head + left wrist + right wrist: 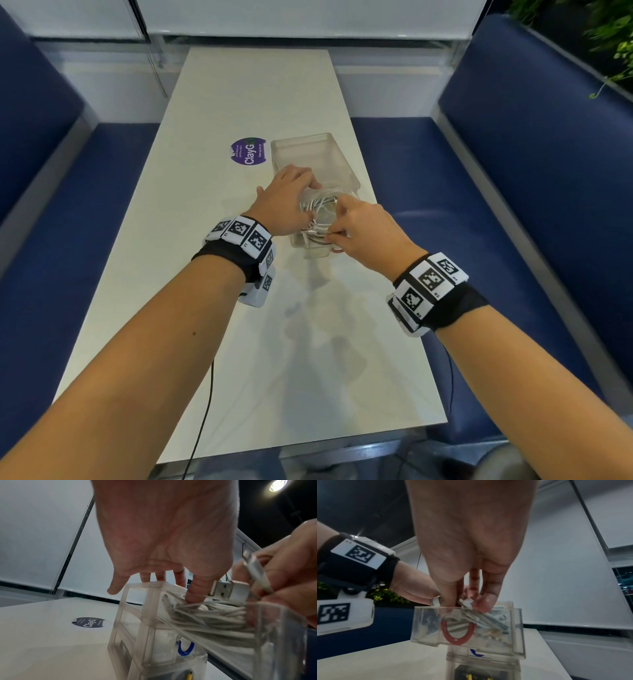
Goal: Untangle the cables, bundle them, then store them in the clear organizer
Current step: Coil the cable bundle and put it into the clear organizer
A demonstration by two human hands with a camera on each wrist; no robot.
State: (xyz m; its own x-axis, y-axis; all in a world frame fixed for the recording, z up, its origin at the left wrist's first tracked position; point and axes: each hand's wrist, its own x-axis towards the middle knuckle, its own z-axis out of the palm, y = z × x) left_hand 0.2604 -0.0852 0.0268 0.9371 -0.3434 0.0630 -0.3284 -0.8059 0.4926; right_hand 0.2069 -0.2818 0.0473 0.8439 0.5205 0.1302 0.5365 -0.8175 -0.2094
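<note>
The clear organizer (308, 150) stands mid-table with its top drawer (315, 251) pulled out toward me. A coiled white cable bundle (320, 205) lies in that drawer, held by a red tie (457, 638). My left hand (284, 202) rests with straight fingers on the organizer's top (137, 588), and its thumb (195, 592) presses down on the white cable bundle (205, 616). My right hand (346, 226) reaches into the drawer (426, 626) from the near side and pinches the bundle's loose ends, among them a USB plug (228, 591).
A lower drawer holds another white bundle with a blue tie (186, 649); something yellow (469, 676) shows in the bottom drawer. A purple round sticker (248, 151) lies left of the organizer. Blue bench seats (479, 192) flank the white table (212, 102).
</note>
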